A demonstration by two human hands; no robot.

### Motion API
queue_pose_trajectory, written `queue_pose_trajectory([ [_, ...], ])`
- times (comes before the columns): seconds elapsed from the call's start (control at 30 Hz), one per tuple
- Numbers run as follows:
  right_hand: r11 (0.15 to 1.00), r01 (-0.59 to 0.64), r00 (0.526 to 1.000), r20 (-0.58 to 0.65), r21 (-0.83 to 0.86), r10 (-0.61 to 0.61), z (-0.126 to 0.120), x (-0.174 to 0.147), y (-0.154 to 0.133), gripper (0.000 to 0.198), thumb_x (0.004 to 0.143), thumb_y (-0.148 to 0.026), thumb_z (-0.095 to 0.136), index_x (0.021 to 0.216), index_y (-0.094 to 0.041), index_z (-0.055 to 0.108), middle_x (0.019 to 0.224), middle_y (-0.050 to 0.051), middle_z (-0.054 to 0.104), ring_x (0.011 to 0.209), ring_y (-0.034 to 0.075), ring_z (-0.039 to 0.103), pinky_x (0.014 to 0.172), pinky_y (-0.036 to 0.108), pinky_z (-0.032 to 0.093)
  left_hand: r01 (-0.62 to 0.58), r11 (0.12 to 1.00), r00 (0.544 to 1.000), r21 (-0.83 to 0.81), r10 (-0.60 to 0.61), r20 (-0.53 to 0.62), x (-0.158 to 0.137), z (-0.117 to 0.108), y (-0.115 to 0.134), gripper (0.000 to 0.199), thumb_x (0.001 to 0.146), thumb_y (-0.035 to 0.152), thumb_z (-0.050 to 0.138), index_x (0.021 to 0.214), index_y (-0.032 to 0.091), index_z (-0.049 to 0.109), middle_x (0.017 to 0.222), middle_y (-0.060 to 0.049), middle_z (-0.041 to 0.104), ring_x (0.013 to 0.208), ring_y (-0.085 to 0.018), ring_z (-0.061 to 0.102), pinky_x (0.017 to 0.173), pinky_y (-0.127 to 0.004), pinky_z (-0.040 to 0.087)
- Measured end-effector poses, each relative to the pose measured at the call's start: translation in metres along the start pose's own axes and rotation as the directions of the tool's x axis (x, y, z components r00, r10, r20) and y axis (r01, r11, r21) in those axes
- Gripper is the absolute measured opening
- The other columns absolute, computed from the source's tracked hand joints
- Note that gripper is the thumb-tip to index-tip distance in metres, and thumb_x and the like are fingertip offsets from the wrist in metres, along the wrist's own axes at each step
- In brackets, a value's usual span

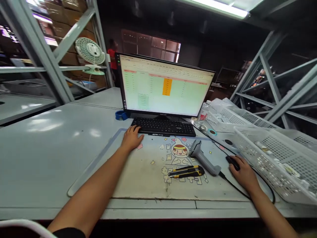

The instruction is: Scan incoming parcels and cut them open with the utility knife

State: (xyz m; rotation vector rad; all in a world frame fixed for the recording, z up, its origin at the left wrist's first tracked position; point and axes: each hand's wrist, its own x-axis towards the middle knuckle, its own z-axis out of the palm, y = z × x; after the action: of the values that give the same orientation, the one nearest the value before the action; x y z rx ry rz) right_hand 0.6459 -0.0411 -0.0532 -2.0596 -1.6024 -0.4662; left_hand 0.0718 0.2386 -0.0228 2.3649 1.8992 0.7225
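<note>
My left hand (131, 138) rests at the lower left corner of a black keyboard (163, 126), its fingers loosely spread over the keys. On the right, my right hand (244, 173) lies over a black computer mouse (232, 162), fingers curved around it. A monitor (158, 86) behind the keyboard displays a spreadsheet with green, pink and orange cells. Between my hands, a grey barcode scanner (204, 158) and a yellow-and-black utility knife (187, 172) lie on a cartoon-printed desk mat (138, 178). A dark pen (158, 134) sits along the keyboard's front edge.
White perforated baskets (272, 168) holding small items line the right side. A plastic bottle (204, 110) stands beside the monitor, a blue tape roll (121, 115) left of it. Cables run near the mouse. A fan (90, 51) hangs on the left rack; a person in red (112, 59) stands behind.
</note>
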Motion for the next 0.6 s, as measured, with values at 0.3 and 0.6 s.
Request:
queue_pose_trajectory([
  [0.3, 0.998, -0.033, 0.999, -0.034, -0.05, 0.031, -0.008, -0.003, -0.015, 0.044, 0.095, -0.039, 0.053, 0.129, -0.021, 0.074, 0.14, 0.011, 0.068, 0.115, 0.032, 0.071, 0.096, 0.046, 0.06, -0.016, 0.999, 1.0, 0.034, 0.016, -0.012, 0.006, 0.006, -0.006, 0.065, 0.099, 0.046, 0.052, 0.156, 0.013, 0.055, 0.166, -0.018, 0.045, 0.154, -0.04, 0.041, 0.128, -0.056, 0.036],
  [0.6, 0.996, -0.068, 0.998, 0.008, -0.063, 0.069, -0.011, -0.003, -0.017, 0.044, 0.095, -0.04, 0.054, 0.131, -0.023, 0.073, 0.143, 0.009, 0.066, 0.115, 0.031, 0.071, 0.09, 0.043, 0.061, -0.008, 0.999, 1.0, 0.032, 0.009, -0.012, 0.005, 0.005, -0.005, 0.067, 0.1, 0.049, 0.049, 0.156, 0.013, 0.054, 0.167, -0.018, 0.044, 0.154, -0.04, 0.04, 0.127, -0.057, 0.037],
])
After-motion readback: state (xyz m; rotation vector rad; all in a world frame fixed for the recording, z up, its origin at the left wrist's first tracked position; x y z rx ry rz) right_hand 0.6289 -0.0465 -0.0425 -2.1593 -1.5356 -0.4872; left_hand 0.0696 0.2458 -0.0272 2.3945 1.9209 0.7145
